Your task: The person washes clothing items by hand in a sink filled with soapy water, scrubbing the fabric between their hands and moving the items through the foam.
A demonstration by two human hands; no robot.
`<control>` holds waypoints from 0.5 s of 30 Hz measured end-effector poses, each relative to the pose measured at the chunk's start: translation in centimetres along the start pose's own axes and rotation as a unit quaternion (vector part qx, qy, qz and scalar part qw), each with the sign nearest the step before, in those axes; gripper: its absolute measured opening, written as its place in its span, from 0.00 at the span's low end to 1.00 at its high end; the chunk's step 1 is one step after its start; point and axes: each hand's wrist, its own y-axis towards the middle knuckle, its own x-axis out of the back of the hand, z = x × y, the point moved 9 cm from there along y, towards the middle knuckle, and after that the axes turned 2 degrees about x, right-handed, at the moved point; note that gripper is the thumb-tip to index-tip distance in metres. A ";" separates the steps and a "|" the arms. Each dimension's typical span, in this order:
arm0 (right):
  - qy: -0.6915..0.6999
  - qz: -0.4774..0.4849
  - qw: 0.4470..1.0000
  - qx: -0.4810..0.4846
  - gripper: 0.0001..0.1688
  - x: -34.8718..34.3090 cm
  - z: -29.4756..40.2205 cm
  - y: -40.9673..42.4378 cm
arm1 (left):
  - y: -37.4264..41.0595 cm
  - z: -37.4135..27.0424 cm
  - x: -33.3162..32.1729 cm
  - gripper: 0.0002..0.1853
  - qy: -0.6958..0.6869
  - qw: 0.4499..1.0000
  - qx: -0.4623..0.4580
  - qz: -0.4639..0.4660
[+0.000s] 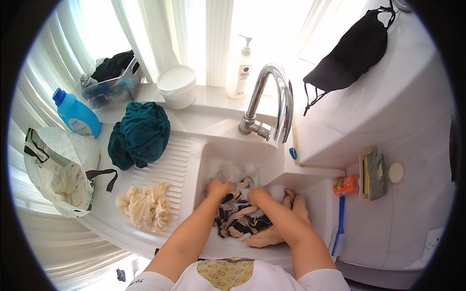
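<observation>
Wet beige and black clothes (pixel 251 220) lie bunched in the white sink basin (pixel 222 149), among suds. My left hand (pixel 217 189) is at the basin's left side, at the edge of the clothes, thumb raised and fingers partly hidden in foam; whether it grips fabric is unclear. My right hand (pixel 259 197) reaches down into the clothes with its fingers hidden, so its hold cannot be seen. A crumpled cream cloth (pixel 147 207) and a bundled dark teal garment (pixel 140 134) rest on the ribbed washboard side, left of the basin.
A chrome faucet (pixel 284 105) arches over the basin. Behind stand a white pump bottle (pixel 240 76), a lidded tub (pixel 177 85) and a clothes bin (pixel 113 87). Left are a blue detergent bottle (pixel 78 114) and an open bag (pixel 87 149); right, a blue brush (pixel 340 225) and sponge holder (pixel 376 176).
</observation>
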 end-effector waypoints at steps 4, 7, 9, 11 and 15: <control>0.097 -0.114 0.989 0.003 0.12 1.0 -1.1 0.1 | 0.4 1.4 -3.5 0.40 0.125 0.988 -0.031 0.080; 0.243 -0.345 0.904 -0.064 0.13 7.5 -2.0 -6.8 | 1.6 1.7 -3.6 0.35 -0.040 0.995 -0.078 0.052; 0.265 -0.444 0.853 -0.068 0.14 8.8 -2.5 -8.6 | 0.6 0.2 -0.7 0.30 -0.180 0.978 -0.097 -0.037; 0.266 -0.512 0.816 -0.041 0.14 8.7 -2.5 -8.7 | -2.2 -1.9 3.8 0.26 -0.286 0.938 -0.112 -0.163; 0.219 -0.514 0.828 -0.049 0.27 9.9 -0.7 -7.5 | -0.9 0.3 1.7 0.29 -0.165 0.975 -0.007 -0.148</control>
